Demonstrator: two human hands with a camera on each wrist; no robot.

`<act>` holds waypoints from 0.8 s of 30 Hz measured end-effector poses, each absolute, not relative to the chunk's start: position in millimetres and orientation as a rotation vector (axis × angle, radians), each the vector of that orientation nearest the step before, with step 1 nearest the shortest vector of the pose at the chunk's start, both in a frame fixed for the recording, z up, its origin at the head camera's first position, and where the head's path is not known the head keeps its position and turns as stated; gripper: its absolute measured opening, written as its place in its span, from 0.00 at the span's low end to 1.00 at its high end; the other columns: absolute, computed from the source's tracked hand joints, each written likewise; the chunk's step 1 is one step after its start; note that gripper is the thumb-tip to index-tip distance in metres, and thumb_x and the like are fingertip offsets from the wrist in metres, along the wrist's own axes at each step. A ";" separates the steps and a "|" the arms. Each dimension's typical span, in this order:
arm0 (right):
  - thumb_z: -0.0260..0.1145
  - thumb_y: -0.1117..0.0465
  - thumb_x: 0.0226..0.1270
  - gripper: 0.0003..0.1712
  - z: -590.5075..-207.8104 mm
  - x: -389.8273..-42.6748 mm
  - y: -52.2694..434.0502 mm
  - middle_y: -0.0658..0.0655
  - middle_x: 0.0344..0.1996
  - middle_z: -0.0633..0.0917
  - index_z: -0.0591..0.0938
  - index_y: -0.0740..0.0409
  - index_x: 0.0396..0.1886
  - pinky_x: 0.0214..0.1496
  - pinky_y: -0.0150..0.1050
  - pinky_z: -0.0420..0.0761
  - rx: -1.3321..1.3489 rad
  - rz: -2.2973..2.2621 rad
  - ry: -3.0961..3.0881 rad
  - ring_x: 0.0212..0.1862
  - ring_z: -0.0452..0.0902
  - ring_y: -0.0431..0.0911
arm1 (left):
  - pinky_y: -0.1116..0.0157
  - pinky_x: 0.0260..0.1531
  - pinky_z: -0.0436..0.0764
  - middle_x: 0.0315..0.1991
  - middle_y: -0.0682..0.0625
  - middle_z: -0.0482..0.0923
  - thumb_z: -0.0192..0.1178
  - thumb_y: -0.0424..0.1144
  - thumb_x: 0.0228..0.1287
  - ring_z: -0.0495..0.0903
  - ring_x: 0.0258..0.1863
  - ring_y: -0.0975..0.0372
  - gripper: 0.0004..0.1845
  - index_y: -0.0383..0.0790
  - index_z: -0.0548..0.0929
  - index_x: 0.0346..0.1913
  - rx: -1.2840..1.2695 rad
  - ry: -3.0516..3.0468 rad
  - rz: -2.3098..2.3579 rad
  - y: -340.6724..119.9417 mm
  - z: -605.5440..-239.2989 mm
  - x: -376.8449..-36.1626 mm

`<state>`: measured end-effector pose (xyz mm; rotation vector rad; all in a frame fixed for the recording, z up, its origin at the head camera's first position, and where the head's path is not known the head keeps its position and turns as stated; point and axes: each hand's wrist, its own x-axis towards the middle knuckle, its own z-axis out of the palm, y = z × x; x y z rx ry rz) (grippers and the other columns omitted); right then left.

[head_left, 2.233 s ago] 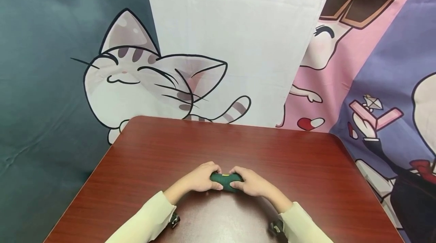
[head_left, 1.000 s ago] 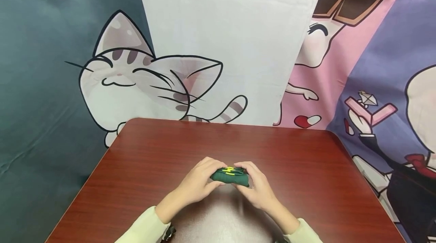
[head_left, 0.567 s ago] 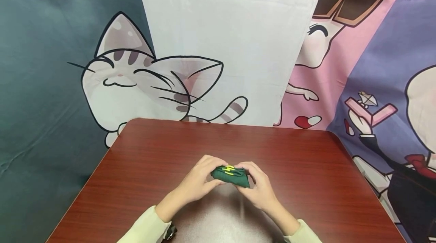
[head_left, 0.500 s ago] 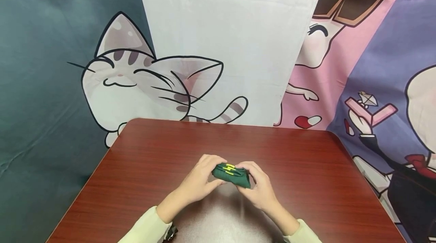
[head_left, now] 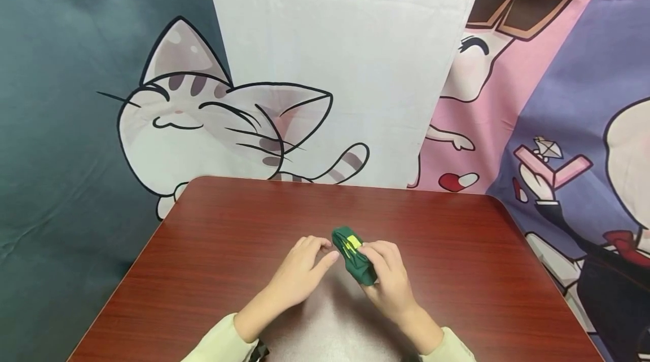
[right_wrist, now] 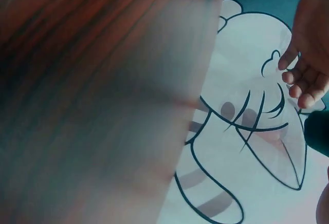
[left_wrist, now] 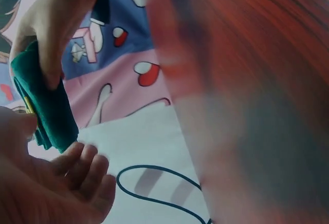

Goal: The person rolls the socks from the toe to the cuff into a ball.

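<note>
A small dark-green folded cloth bundle (head_left: 350, 252) with yellow marks on its layered edge is held above the table (head_left: 244, 210). My right hand (head_left: 393, 286) grips its near end between thumb and fingers; the far end points up and to the left. Just left of the bundle is my left hand (head_left: 297, 277), thumb and fingers apart, holding nothing. In the left wrist view the green bundle (left_wrist: 43, 100) hangs from the right hand (left_wrist: 51, 13), close to the left hand's loosely bent fingers (left_wrist: 87, 170). The right wrist view catches only the bundle's dark end (right_wrist: 317, 131) at its edge.
The reddish-brown table has rounded far corners. Behind it hangs a printed cloth backdrop (head_left: 355, 57) with a cartoon cat (head_left: 188, 125) and cartoon figures. Dark wrist gear (head_left: 259, 351) sits under the left sleeve (head_left: 220, 342).
Both hands held the bundle, first low and later raised with yellow marks showing. Now the left hand has let go and the right hand has turned the bundle so its far end tips upward.
</note>
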<state>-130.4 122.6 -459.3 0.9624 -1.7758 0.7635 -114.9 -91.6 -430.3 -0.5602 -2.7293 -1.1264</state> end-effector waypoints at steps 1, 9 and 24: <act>0.60 0.61 0.72 0.15 -457.3 -130.1 121.3 0.65 0.41 0.82 0.82 0.71 0.45 0.48 0.45 0.77 0.972 0.718 -1.750 0.42 0.76 0.58 | 0.56 0.51 0.78 0.46 0.54 0.81 0.48 0.57 0.79 0.76 0.50 0.62 0.23 0.42 0.82 0.54 -0.556 -2.746 -1.151 -90.2 -428.0 -113.9; 0.58 0.67 0.74 0.11 -452.1 -126.5 111.1 0.65 0.39 0.80 0.83 0.70 0.45 0.42 0.42 0.78 1.098 0.568 -1.633 0.39 0.77 0.55 | 0.56 0.46 0.78 0.44 0.54 0.81 0.42 0.58 0.80 0.78 0.47 0.61 0.25 0.43 0.81 0.52 -0.541 -2.795 -1.374 -83.5 -421.8 -109.5; 0.55 0.77 0.48 0.29 -457.6 -106.6 116.6 0.72 0.52 0.77 0.80 0.72 0.54 0.64 0.34 0.73 1.163 1.060 -1.832 0.56 0.73 0.56 | 0.66 0.52 0.78 0.50 0.44 0.85 0.50 0.41 0.78 0.83 0.49 0.61 0.20 0.31 0.71 0.63 -0.641 -2.585 -1.933 -88.2 -423.3 -111.4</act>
